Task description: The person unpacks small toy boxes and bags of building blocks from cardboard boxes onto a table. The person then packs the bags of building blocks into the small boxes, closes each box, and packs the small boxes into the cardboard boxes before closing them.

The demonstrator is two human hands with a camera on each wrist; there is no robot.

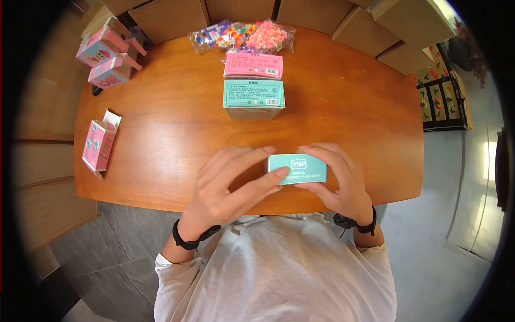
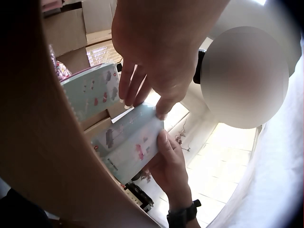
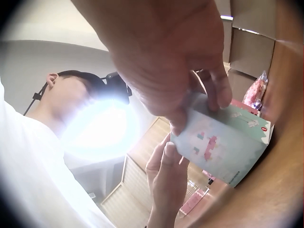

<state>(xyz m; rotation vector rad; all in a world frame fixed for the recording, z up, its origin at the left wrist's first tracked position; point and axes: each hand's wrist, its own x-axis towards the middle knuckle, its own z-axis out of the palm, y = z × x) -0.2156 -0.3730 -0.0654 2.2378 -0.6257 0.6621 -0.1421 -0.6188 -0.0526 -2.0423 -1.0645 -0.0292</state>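
Note:
A small teal carton with white "YNP" lettering on its upper end stands at the table's near edge, between both hands. My right hand grips its right side, fingers on the far edge and thumb on the near one. At the left side, my left hand holds it too, a fingertip lying over the printed end. The right wrist view shows the carton's pale side with a pink printed figure. In the left wrist view, both thumbs meet near one edge of the carton.
Beyond the hands, another teal box stands before a pink box. Bags of colourful beads lie behind. On the left are an opened pink carton and more pink packages. Cardboard boxes line the far edge of the wooden table.

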